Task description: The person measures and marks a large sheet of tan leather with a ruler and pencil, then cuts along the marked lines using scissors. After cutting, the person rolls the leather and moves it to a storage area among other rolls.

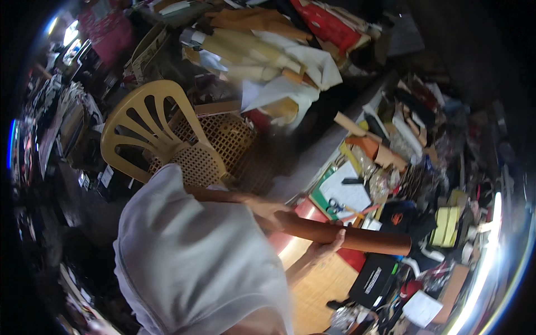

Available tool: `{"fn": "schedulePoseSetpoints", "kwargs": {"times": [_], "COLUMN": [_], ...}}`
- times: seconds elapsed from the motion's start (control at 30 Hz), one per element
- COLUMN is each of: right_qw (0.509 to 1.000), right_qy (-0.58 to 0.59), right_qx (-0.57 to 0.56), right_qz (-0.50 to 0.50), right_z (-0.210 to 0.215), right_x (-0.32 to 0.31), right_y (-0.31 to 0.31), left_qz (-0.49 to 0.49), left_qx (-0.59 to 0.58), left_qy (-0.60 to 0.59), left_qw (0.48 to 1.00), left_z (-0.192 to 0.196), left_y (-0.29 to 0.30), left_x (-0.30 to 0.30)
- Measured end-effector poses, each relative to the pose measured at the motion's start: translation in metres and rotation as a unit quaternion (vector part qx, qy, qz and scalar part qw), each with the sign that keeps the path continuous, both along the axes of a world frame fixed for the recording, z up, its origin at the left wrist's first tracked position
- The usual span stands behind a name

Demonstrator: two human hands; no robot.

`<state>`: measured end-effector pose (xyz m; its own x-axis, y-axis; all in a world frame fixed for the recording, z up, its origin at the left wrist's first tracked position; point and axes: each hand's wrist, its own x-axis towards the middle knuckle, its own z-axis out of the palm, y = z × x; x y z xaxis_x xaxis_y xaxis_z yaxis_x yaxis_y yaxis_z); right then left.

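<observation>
Both your hands, left hand (268, 211) and right hand (324, 248), are gripping the brown roll (357, 239), lifting it above the cluttered counter (318, 285), not yet setting it down.

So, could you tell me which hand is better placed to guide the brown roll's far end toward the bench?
Probably the right hand: it cups the brown roll from below, nearer the free end by the cluttered bench. The left hand lies on top, farther back, blurred.
</observation>
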<state>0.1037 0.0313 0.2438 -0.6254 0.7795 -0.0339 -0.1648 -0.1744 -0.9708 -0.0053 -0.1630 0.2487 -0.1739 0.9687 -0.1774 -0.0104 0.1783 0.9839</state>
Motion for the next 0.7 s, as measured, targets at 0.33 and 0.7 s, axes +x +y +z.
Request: {"fn": "schedulePoseSetpoints", "kwargs": {"times": [0.33, 0.7], "right_qw": [0.982, 0.938], "right_qy": [0.106, 0.134], "right_qx": [0.012, -0.093], "right_qz": [0.158, 0.306], "right_z": [0.059, 0.068], "right_x": [-0.119, -0.317], "right_y": [0.003, -0.053], "left_qz": [0.752, 0.635], "left_qx": [-0.118, -0.521], "left_qy": [0.469, 0.365], "left_qw": [0.448, 0.438], "left_z": [0.007, -0.030], "left_y": [-0.303, -0.505], "left_x": [-0.178, -0.120]}}
